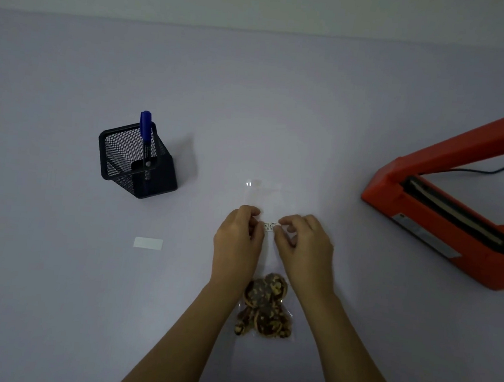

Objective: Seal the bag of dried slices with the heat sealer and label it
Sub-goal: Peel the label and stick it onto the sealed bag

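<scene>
While left grip [237, 244] and right grip [304, 244] pinch the label [269, 225] over the bag [264, 310], pen pot [137, 162] left, sealer [443, 219] right

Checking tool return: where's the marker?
Head view, left side: the marker stands upright in the mesh holder, beyond the white strip.

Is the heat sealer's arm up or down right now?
Up. The heat sealer's red arm slants high above the dark sealing strip, which lies bare. The left hand and right hand pinch the label.
</scene>
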`<state>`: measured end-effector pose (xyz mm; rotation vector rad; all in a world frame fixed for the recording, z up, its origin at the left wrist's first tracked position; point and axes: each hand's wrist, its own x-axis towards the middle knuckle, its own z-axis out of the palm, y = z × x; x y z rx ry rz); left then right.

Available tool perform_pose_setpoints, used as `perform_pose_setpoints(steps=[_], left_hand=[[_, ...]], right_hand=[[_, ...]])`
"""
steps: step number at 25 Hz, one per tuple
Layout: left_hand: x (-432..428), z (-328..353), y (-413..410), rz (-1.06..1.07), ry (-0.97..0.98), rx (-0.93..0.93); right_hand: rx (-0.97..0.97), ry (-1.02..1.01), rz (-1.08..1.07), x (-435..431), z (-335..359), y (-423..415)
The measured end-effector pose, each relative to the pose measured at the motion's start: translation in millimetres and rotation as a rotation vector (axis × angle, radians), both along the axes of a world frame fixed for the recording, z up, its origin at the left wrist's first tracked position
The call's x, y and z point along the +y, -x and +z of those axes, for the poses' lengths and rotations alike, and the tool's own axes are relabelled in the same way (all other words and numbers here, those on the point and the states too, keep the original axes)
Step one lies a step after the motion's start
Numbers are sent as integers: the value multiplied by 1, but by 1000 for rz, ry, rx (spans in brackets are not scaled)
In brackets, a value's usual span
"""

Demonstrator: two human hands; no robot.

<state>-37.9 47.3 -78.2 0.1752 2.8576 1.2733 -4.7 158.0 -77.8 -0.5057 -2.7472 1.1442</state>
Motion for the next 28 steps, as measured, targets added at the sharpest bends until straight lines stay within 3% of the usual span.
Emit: perform_pose_setpoints(steps=[6, 12, 17, 21, 28], left_hand=[[-9, -2, -1, 9, -25, -10], [-49, -13, 3, -410, 238, 195], [-61, -19, 10, -596, 432, 298], [-60, -17, 12, -648, 482, 333], [-57, -10, 16, -646, 490, 283]], right_hand=[[54, -23, 76, 8, -6, -8], [22, -210, 281, 30, -8, -23], [6, -449, 394, 36, -11, -26], [-46, -550, 448, 36, -9, -23], [-30, -540, 412, 35, -11, -23]])
